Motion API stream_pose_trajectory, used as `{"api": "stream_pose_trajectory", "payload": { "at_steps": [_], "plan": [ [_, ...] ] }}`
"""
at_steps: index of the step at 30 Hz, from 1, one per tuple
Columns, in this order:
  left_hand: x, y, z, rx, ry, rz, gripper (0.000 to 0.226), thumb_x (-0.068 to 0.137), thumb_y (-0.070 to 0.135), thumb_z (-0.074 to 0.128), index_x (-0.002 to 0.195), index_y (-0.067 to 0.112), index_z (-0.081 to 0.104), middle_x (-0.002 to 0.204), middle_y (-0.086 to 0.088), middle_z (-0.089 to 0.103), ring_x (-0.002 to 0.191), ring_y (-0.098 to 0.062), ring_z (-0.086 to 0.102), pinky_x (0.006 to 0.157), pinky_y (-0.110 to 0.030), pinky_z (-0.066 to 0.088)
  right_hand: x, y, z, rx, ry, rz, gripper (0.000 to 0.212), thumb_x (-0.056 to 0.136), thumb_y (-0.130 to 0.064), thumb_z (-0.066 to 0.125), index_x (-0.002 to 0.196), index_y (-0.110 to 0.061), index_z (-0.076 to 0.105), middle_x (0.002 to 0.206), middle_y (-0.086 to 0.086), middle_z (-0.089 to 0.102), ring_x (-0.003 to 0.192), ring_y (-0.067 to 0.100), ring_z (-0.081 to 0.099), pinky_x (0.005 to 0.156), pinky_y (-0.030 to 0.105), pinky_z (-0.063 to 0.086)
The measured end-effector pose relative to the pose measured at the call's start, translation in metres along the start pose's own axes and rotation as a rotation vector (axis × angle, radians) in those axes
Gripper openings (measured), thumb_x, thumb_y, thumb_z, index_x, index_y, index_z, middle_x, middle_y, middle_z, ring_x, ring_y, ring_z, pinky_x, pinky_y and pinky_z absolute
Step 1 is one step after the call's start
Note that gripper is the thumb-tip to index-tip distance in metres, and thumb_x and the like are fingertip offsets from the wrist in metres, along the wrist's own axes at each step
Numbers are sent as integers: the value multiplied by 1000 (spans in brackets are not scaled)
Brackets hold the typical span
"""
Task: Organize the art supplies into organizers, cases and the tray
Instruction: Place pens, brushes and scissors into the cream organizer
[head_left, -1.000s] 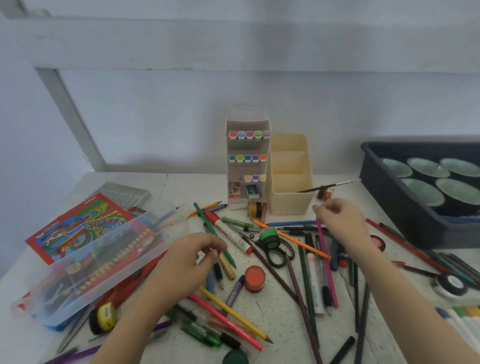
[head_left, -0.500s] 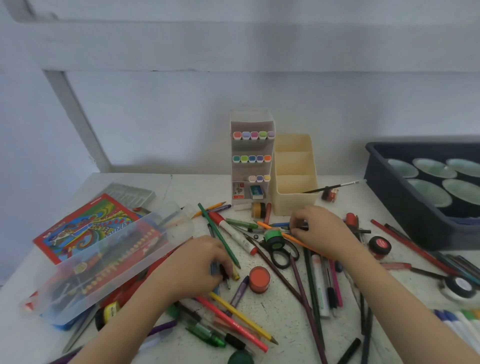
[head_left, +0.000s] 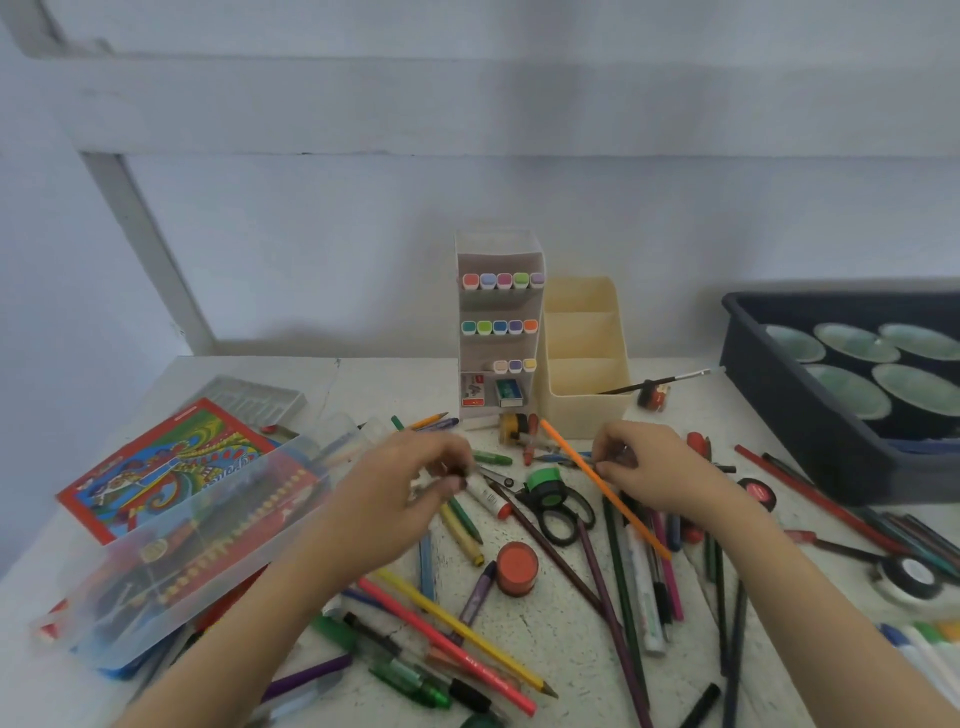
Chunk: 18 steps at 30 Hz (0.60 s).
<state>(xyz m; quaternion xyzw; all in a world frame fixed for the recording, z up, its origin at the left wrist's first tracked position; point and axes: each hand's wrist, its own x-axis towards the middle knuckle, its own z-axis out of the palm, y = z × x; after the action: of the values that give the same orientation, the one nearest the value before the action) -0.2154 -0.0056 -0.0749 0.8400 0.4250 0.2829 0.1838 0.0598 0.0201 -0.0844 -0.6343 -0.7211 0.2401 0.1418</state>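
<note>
Far left of the white table (head_left: 545, 639): a clear plastic case (head_left: 171, 551) is seen lying tilted over a red patterned box (head_left: 156, 467), with a grey moulded insert (head_left: 249, 400) behind it. The left hand (head_left: 395, 493) is held low over the pile, fingers curled and pinched around something small and dark at the top end of a white marker (head_left: 485, 496); what is actually gripped cannot be told, as that spot is blurred. Below it, loose pens and pencils are spread out, a yellow pencil (head_left: 467, 634) and a pink one (head_left: 447, 644) among them, with a small red-lidded pot (head_left: 516, 566) just right of those. At centre rear, a white tiered organizer (head_left: 498, 322) is loaded with rows of coloured markers, and a cream organizer (head_left: 584, 364) stands touching its right side. Black-handled scissors (head_left: 558, 509) with a green piece on top lie between the hands. The right hand (head_left: 660, 467) is closed on an orange pencil (head_left: 602, 488), which is held slanted and lifted at its upper end. At far right, a dark tray (head_left: 779, 395) is seen holding round green-lidded pots (head_left: 852, 343).
</note>
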Motion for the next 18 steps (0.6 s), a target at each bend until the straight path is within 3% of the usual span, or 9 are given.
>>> {"api": "stream_pose_trajectory", "payload": {
  "at_steps": [3,5,8,11,14,16,18],
  "plan": [
    [7,9,-14,-76,279,6,30,81,-2,66,95,24,57,82,13,64,80,-2,62,69,-8,48,-6,0,-3,92,41,11,7,89,-16,58,89,-22,55,87,-4,59,70,4,51,55,11,38],
    [13,18,-22,-202,406,-88,31,80,-3,66,100,19,58,80,5,67,77,-4,65,67,-9,49,-9,0,-5,136,84,1,13,88,-15,58,94,-24,50,83,-4,57,63,5,48,53,11,37],
    [21,26,-31,-341,396,-254,35,80,-5,63,101,23,61,78,-1,68,75,-10,67,67,-15,53,-11,-3,-8,141,129,-19,29,86,-12,56,107,-27,43,82,-1,55,56,6,47,52,14,37],
    [27,28,-34,-439,252,-462,26,84,-6,59,90,17,69,82,-5,70,76,-14,70,72,-22,56,-10,-6,-11,115,193,-27,25,86,-13,54,106,-27,44,86,-1,55,51,9,46,49,19,40],
    [28,32,-31,-1109,133,-762,18,86,-9,51,90,-1,66,81,-15,70,71,-18,71,62,-19,57,-9,-16,-15,193,305,-36,5,95,-20,49,92,-24,48,86,-4,59,60,10,56,55,19,45],
    [26,32,-29,-1489,123,-866,18,78,-5,53,93,-6,63,75,-18,69,65,-18,70,54,-18,56,-10,-24,-16,276,371,-44,20,99,-25,42,80,-23,49,70,-10,58,59,0,55,53,13,39],
    [24,34,-25,-1666,112,-897,21,74,-2,54,93,-7,61,75,-20,67,63,-20,70,51,-19,56,-11,-32,-18,367,390,-53,28,99,-26,40,74,-22,52,55,-13,54,51,-5,51,54,15,36]
  ]
}}
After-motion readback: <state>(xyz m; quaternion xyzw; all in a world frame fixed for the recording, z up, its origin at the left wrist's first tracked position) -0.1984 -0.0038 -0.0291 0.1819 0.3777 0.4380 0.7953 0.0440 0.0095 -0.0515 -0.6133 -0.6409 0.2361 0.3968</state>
